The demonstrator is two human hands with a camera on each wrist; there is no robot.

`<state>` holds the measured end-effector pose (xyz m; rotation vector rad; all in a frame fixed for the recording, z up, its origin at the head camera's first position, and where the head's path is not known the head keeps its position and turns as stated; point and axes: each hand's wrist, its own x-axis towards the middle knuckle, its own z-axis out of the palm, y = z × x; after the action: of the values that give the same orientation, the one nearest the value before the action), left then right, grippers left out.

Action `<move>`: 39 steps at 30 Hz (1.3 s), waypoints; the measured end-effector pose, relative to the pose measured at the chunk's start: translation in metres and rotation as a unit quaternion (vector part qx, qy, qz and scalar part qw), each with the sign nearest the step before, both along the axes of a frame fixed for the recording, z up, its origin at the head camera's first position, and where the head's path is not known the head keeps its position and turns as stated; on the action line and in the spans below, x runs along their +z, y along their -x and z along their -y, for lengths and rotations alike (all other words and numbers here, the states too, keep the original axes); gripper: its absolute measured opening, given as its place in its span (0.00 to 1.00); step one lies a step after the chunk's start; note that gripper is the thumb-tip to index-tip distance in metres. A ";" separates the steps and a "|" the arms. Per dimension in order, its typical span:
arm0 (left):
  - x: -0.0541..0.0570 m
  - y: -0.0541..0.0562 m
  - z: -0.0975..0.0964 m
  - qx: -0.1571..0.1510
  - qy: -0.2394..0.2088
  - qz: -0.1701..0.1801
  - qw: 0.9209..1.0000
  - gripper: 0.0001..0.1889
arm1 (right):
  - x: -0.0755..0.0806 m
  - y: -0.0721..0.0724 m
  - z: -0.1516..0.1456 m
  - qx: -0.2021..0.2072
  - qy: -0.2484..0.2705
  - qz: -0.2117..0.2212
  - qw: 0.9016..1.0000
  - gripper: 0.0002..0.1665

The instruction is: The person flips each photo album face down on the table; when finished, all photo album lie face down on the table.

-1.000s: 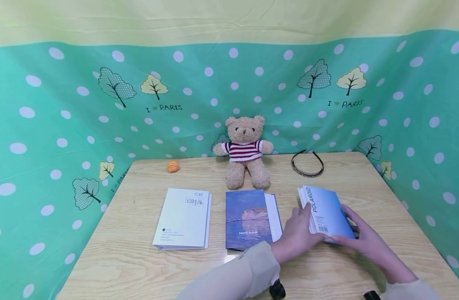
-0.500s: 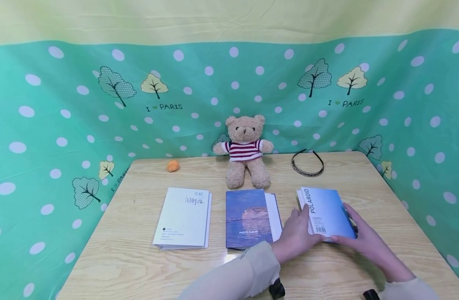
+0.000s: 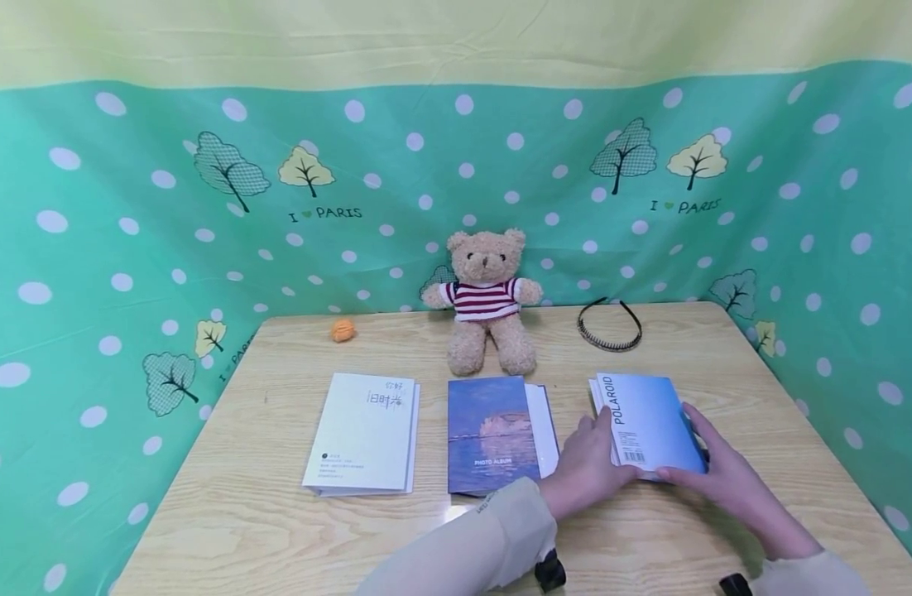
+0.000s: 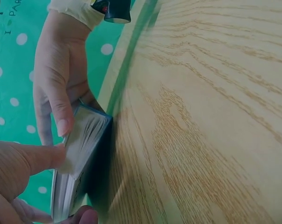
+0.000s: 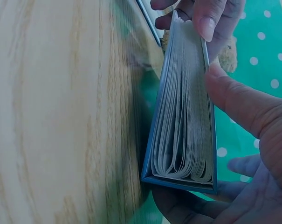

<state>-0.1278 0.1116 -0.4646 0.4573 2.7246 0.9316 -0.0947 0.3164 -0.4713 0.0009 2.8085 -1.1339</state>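
Note:
A blue-and-white photo album (image 3: pixel 645 418) marked POLAROID is low over the right part of the table, cover up. My left hand (image 3: pixel 588 465) grips its left side, thumb along the near edge. On the other side my right hand (image 3: pixel 717 465) holds the right edge, its thumb close to the left one. The right wrist view shows the album's page block (image 5: pixel 182 107) between the covers, with right-hand fingers under the spine end. A purple photo album (image 3: pixel 489 434) with a sea-cliff picture lies just left of my left hand.
Farther left lies a white album (image 3: pixel 362 434). A teddy bear (image 3: pixel 486 302) in a striped shirt sits at the back, with an orange ball-like object (image 3: pixel 343 330) to its left and a black headband (image 3: pixel 609 327) to its right. A green dotted cloth (image 3: pixel 396 165) hangs behind the table.
The POLAROID album has turned slightly and its cover lies straighter and flatter, with both hands still holding it. The other things have stayed in place.

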 end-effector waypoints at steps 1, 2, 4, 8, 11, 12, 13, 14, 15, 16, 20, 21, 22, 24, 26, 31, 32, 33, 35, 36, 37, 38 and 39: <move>0.000 0.000 0.000 0.000 0.002 0.001 1.000 0.51 | 0.000 0.000 0.000 0.000 -0.002 0.000 1.000 0.70; 0.000 0.000 0.000 0.000 0.004 0.002 1.000 0.51 | 0.000 0.000 0.000 0.000 -0.004 0.000 1.000 0.71; 0.000 0.000 0.000 -0.001 0.011 0.001 1.000 0.51 | 0.000 0.000 0.001 0.001 -0.007 -0.003 1.000 0.71; 0.000 0.000 -0.001 -0.009 0.031 -0.015 0.999 0.51 | 0.001 0.000 0.000 0.001 -0.013 -0.003 1.000 0.71; 0.000 0.000 -0.002 -0.015 0.047 -0.026 0.998 0.51 | 0.002 0.001 0.000 0.001 -0.016 -0.001 1.000 0.71; 0.000 0.000 -0.002 -0.017 0.052 -0.027 0.998 0.51 | 0.002 0.001 0.000 0.001 -0.017 -0.001 1.000 0.71; -0.001 0.000 -0.002 -0.017 0.056 -0.027 0.998 0.51 | 0.002 0.001 0.000 0.001 -0.018 -0.001 1.000 0.71; -0.001 0.000 -0.003 -0.018 0.059 -0.026 0.998 0.51 | 0.002 0.001 0.000 0.001 -0.019 -0.001 1.000 0.71; -0.001 0.000 -0.003 -0.018 0.060 -0.023 0.998 0.51 | 0.002 0.002 0.000 0.001 -0.021 -0.002 1.000 0.71; -0.002 -0.001 -0.004 -0.018 0.063 -0.021 0.998 0.51 | 0.002 0.002 0.000 0.001 -0.022 -0.002 1.000 0.71; -0.005 -0.001 -0.004 -0.019 0.070 -0.015 0.997 0.51 | 0.001 0.002 0.000 0.001 -0.029 -0.005 1.000 0.72; -0.005 -0.001 -0.004 -0.020 0.071 -0.015 0.997 0.50 | 0.000 0.002 0.000 0.001 -0.031 -0.006 1.000 0.72; -0.006 -0.001 -0.004 -0.020 0.072 -0.015 0.997 0.50 | 0.000 0.001 0.000 0.001 -0.032 -0.006 0.999 0.72; -0.007 0.000 -0.004 -0.021 0.072 -0.013 0.997 0.50 | 0.000 0.002 0.001 0.001 -0.034 -0.006 0.999 0.72; -0.008 0.000 -0.004 -0.023 0.071 -0.012 0.997 0.49 | 0.000 0.001 0.001 0.001 -0.034 -0.004 0.999 0.72; -0.007 0.000 -0.005 -0.027 0.077 -0.012 0.997 0.49 | 0.000 0.001 0.001 0.003 -0.033 -0.001 0.999 0.72; -0.007 0.000 -0.005 -0.028 0.079 -0.014 0.996 0.48 | 0.000 0.001 0.001 0.003 -0.034 -0.002 0.999 0.71; -0.008 0.000 -0.005 -0.031 0.082 -0.017 0.996 0.47 | 0.000 0.001 0.001 0.004 -0.036 -0.004 0.999 0.71; -0.008 0.001 -0.005 -0.038 0.088 -0.022 0.995 0.44 | 0.000 0.001 0.001 0.006 -0.039 -0.007 0.999 0.70; -0.009 0.001 -0.005 -0.039 0.089 -0.023 0.995 0.43 | 0.000 0.001 0.002 0.008 -0.041 -0.010 0.999 0.70; -0.009 0.001 -0.005 -0.041 0.091 -0.025 0.995 0.42 | 0.000 0.001 0.002 0.009 -0.042 -0.012 0.999 0.69; -0.009 0.001 -0.005 -0.041 0.091 -0.025 0.995 0.41 | 0.000 0.001 0.002 0.011 -0.043 -0.014 0.999 0.69; -0.009 0.001 -0.005 -0.043 0.091 -0.025 0.995 0.40 | -0.001 0.001 0.003 0.012 -0.044 -0.015 0.999 0.69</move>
<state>-0.1288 0.1167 -0.4740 0.5627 2.7771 0.6507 -0.0955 0.3138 -0.4720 -0.0421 2.8742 -1.0140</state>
